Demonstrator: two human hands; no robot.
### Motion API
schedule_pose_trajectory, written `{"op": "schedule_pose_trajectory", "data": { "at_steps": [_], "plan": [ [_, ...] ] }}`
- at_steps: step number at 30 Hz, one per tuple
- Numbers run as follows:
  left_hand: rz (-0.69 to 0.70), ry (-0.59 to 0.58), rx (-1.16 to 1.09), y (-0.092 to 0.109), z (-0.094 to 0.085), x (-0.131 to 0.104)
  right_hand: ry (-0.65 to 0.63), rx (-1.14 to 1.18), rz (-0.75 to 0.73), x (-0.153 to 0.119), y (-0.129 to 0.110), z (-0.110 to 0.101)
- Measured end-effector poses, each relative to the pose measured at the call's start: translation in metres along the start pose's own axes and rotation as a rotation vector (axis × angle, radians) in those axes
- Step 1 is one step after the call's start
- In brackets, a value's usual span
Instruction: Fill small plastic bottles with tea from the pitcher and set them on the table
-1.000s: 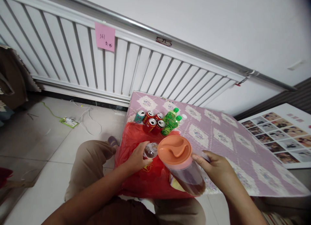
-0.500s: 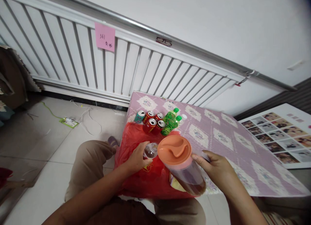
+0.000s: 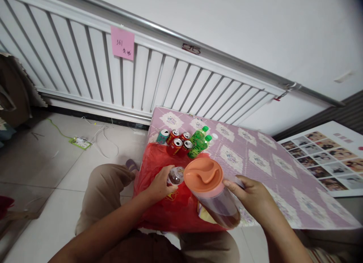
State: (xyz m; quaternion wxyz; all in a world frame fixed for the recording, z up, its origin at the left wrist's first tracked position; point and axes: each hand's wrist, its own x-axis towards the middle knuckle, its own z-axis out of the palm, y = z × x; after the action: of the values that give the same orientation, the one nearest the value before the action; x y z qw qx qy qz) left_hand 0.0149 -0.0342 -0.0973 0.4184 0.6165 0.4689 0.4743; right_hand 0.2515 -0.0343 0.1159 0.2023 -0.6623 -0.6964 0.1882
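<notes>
From where I stand, a lime-green plastic power strip point(image 3: 80, 143) with white cords lies on the floor, well left of the glossy red plastic sheet point(image 3: 147, 161) with its yellow printed heart. A square pink paper note point(image 3: 122, 42), handwritten, hangs on the white slatted radiator point(image 3: 95, 58) behind the sheet.

Over the sheet, the person's left hand point(image 3: 162, 185) is wrapped around a small clear bottle point(image 3: 176, 175). At the sheet's far edge stand a teal metal drink can point(image 3: 162, 136), then four red metal drink cans point(image 3: 178, 146) bunched close, then two green bottles with green caps point(image 3: 195, 149).

Above the sheet's right side, a clear pitcher with an orange lid point(image 3: 221, 208) leans left, its lid just beside the bottle's mouth; brown liquid sits at its lower end. The right hand point(image 3: 255, 196) grips its handle, well apart from the left.

Right of the sheet spreads a purple cover with white floral diamonds point(image 3: 255, 159); farther right leans a white photo board point(image 3: 326, 157).
</notes>
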Motion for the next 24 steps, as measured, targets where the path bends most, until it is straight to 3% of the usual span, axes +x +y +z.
{"op": "schedule_pose_trajectory", "data": {
  "at_steps": [15, 24],
  "plan": [
    [-0.015, -0.016, 0.014, 0.0029, -0.0021, 0.0001, -0.009, 0.048, -0.005, -0.0004, -0.0064, -0.0008],
    [-0.021, -0.004, 0.018, -0.0019, 0.0, 0.0004, -0.026, 0.251, 0.083, -0.0079, -0.0024, 0.0022]
  ]
}}
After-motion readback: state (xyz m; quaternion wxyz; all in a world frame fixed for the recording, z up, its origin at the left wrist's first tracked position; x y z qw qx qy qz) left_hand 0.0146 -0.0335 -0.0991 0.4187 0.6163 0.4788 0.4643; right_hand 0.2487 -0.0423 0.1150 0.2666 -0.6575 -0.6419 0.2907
